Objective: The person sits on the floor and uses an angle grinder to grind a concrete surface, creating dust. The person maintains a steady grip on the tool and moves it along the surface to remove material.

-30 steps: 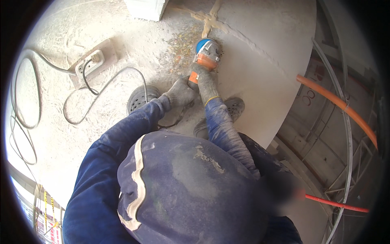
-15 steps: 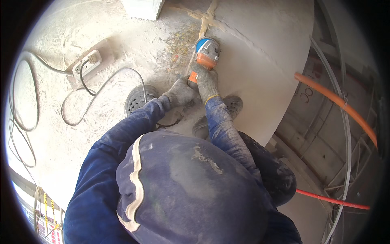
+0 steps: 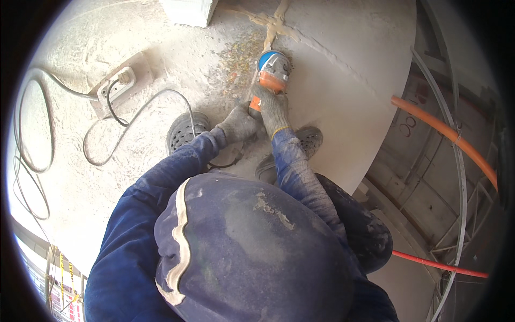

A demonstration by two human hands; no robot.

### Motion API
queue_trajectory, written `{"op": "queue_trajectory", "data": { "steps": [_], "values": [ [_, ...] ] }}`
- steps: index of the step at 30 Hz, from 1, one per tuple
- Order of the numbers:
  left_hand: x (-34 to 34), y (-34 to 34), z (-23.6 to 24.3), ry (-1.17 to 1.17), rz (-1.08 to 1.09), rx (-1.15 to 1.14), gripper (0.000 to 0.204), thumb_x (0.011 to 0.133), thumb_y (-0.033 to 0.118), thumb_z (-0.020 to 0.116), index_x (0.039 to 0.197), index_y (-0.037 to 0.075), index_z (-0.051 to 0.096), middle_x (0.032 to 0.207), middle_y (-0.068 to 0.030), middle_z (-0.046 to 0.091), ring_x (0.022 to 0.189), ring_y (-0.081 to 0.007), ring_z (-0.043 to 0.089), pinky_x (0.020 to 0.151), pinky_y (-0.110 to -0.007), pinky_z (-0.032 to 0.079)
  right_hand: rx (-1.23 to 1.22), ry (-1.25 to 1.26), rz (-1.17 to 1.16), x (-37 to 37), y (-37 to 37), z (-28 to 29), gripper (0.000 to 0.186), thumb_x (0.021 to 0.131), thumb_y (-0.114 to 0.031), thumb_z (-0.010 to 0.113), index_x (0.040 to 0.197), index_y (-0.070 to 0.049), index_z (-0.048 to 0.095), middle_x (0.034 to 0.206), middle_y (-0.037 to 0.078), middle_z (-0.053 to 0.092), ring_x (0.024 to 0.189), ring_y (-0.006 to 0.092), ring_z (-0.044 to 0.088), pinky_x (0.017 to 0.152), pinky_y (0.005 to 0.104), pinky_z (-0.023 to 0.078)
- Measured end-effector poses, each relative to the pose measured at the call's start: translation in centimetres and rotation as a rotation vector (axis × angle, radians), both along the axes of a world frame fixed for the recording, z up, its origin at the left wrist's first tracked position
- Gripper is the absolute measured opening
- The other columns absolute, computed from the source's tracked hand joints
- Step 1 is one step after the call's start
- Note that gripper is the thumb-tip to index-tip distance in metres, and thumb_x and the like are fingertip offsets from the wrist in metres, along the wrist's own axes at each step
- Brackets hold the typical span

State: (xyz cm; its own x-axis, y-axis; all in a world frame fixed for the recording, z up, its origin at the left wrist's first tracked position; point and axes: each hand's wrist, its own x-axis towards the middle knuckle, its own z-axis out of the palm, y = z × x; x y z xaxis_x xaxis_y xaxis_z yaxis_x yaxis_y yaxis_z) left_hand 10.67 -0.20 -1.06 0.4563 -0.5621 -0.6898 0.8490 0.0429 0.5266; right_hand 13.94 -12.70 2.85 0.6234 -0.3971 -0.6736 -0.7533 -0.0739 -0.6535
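Both my hands wear dusty grey knit gloves and hold an orange and grey angle grinder low over the concrete floor. My right hand wraps its body just behind the orange section. My left hand closes around the rear end, where the fingers are partly hidden. At the grinder's far end is a round part with a blue face. It sits at the near end of a tan, cross-shaped ridge on the floor. Grey clogs, left and right, flank my hands.
A power strip on a board lies at left, with a grey cable looping toward my left foot. A white block stands at the far edge. Rightward, the pale surface ends at an edge, beyond which run an orange pipe and a red hose.
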Motion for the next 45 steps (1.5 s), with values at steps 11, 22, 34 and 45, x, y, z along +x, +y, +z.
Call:
{"op": "queue_trajectory", "data": {
  "steps": [11,22,34,45],
  "values": [
    [-0.7,-0.2,-0.3,-0.066,-0.028,-0.004,0.059,0.077,-0.006,0.083,0.131,-0.001,0.061,0.100,-0.0072,0.075,0.081,-0.0154,0.073,0.066,-0.035,0.061,0.013,0.029,0.007,-0.5,0.0,0.1,0.053,0.079,-0.034,0.089,0.112,0.002,0.070,0.099,0.007,0.071,0.084,0.0174,0.068,0.076,0.0359,0.056],
    [0.2,-1.1,-0.5,-0.049,0.049,-0.023,0.061,0.077,-0.004,0.084,0.133,-0.001,0.061,0.101,-0.0066,0.075,0.083,-0.0158,0.073,0.066,-0.033,0.061,-0.019,-0.038,-0.066,0.0,-0.8,-0.8,0.050,0.080,-0.033,0.090,0.110,0.001,0.071,0.095,0.005,0.071,0.081,0.0166,0.067,0.074,0.0357,0.055],
    [-0.4,0.0,1.4,-0.118,-0.113,0.046,0.060,0.077,-0.002,0.083,0.132,-0.001,0.059,0.091,-0.0072,0.074,0.066,-0.0155,0.071,0.053,-0.032,0.056,0.013,-0.031,-0.058,-2.1,-1.7,-2.7,0.053,0.084,-0.033,0.088,0.121,0.000,0.071,0.100,0.005,0.071,0.082,0.0150,0.068,0.073,0.0333,0.057],
    [-1.5,-0.1,1.4,-0.033,-0.085,0.020,0.067,0.078,0.002,0.088,0.138,0.003,0.058,0.093,-0.0060,0.075,0.071,-0.0146,0.071,0.056,-0.033,0.057,0.060,-0.056,-0.078,-3.5,-1.7,-2.1,0.052,0.082,-0.031,0.088,0.118,0.001,0.070,0.102,0.005,0.070,0.085,0.0153,0.066,0.077,0.0345,0.056]
  ]
}}
